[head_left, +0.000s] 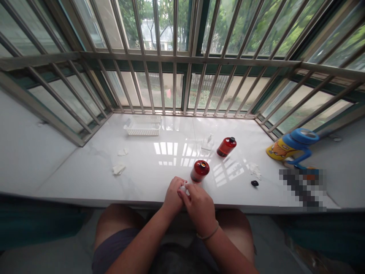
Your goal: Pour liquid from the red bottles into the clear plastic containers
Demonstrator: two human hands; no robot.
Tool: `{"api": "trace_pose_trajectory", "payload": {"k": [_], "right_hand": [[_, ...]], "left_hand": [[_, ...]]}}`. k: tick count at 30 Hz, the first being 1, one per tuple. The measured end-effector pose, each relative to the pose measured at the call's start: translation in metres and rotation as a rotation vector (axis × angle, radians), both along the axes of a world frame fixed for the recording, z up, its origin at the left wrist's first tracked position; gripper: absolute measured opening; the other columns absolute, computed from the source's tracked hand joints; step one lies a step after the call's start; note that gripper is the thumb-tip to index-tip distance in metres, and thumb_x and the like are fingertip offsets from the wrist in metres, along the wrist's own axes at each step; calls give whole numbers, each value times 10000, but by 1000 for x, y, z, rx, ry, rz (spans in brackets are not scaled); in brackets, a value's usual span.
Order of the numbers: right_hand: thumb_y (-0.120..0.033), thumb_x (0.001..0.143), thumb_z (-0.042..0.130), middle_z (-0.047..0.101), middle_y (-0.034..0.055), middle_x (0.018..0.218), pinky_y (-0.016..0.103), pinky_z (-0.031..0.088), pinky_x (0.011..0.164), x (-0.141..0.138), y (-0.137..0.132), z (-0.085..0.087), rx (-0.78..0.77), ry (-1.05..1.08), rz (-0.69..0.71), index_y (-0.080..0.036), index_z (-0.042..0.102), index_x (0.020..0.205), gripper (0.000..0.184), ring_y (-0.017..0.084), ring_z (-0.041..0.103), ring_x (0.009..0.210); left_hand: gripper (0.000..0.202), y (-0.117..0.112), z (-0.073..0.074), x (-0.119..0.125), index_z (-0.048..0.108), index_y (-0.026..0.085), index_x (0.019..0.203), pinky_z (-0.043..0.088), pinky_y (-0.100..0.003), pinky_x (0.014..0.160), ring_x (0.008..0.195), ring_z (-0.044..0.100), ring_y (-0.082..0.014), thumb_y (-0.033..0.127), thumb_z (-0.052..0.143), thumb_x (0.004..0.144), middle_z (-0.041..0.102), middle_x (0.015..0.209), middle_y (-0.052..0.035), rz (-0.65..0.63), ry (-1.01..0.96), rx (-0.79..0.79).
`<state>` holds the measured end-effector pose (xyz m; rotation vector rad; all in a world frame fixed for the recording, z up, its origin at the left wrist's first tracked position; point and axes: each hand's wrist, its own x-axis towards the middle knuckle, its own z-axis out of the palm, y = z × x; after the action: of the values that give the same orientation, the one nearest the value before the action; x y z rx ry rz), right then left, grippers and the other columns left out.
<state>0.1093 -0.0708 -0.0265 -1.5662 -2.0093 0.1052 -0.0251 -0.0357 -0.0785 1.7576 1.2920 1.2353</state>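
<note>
At the front edge of the counter, my left hand (173, 193) and my right hand (201, 203) meet with fingers closed around a small whitish translucent piece (183, 187). My fingers cover most of it, so its kind cannot be made out. Just beyond them stands a dark red bottle (199, 171) with its neck uncapped. Behind it to the right is a second red bottle (226, 147) with a black top. A clear pump bottle (207, 142) stands to the left of that one. Off to the right lies a small black cap (254, 183).
A white perforated basket (143, 131) sits at the back left of the white counter (94, 179). Crumpled tissue (119, 169) lies on the left, more tissue (254, 169) on the right. A blue-and-yellow bottle (293, 145) stands far right. Metal bars (185, 61) close off the window.
</note>
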Motion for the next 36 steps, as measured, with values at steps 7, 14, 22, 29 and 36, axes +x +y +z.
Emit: {"api": "trace_pose_trajectory", "payload": {"k": [7,14,22,29,36], "right_hand": [[-354,1114,514,780,83,982,335,512,752,2,-6,0,14,9,25,-227,712,1184,246,238,732,859],[-460,1090,575,757,74,889,339,479,691,-8,-3,2,19,-30,-58,-212,695,1072,276,239,711,771],[-379,1093,581,743,79,850,342,448,667,-14,0,3,41,-75,-67,-213,707,1010,224,240,696,744],[-217,1089,520,800,91,1048,343,538,742,-4,-2,-3,42,-100,55,-228,692,1351,313,240,731,857],[-217,1095,476,779,99,1303,411,630,922,16,-7,-11,-11,133,124,-247,555,1549,462,273,767,1097]], "left_hand": [[108,-1,2,0,646,243,845,576,-423,879,987,687,-257,292,639,941,685,1009,-79,-7,-26,-16],[103,-1,-1,0,640,241,850,575,-412,861,950,673,-256,274,737,866,690,993,-68,18,-11,5],[115,-2,-1,1,619,249,827,571,-397,855,936,678,-244,247,612,942,702,968,-66,48,-14,-9],[122,-3,-3,0,674,237,970,580,-414,884,954,692,-247,269,557,970,698,1033,-79,47,-46,-21],[152,-4,4,1,699,244,968,575,-406,923,991,693,-248,274,772,838,687,1032,-50,0,-139,-42]]}}
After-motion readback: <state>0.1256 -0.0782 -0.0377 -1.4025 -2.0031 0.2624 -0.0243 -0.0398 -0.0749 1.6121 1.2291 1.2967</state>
